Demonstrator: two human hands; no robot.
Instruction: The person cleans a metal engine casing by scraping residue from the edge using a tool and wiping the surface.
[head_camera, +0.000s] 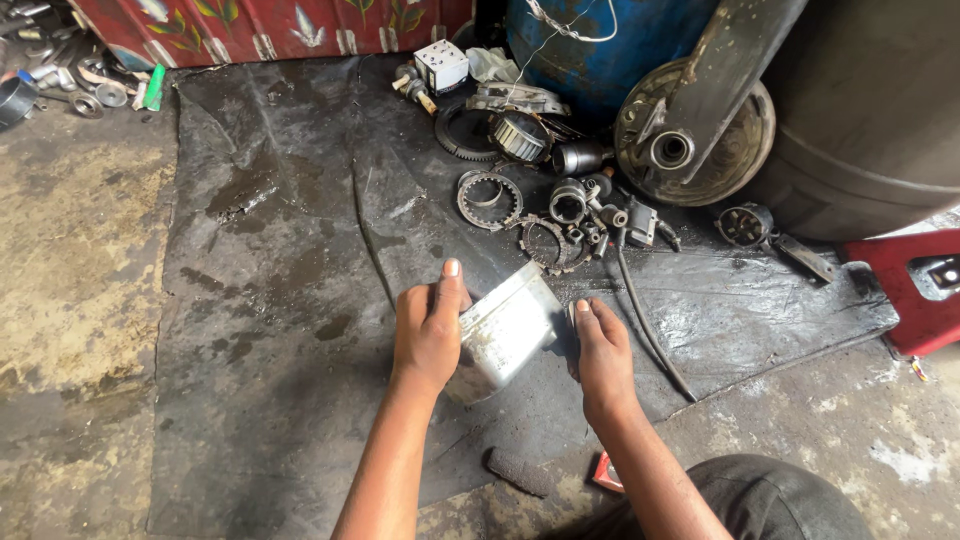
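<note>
A grey metal casing, box-like with rounded corners, is tilted above a dark oily mat. My left hand grips its left side with the thumb up along the edge. My right hand is at its right side, fingers curled; what they close on is hidden behind the casing.
Beyond the casing lie several engine parts: toothed rings, a gear, small cylinders and a black cable. A brake drum leans on a blue barrel. A red box stands right. Bare concrete floor lies left.
</note>
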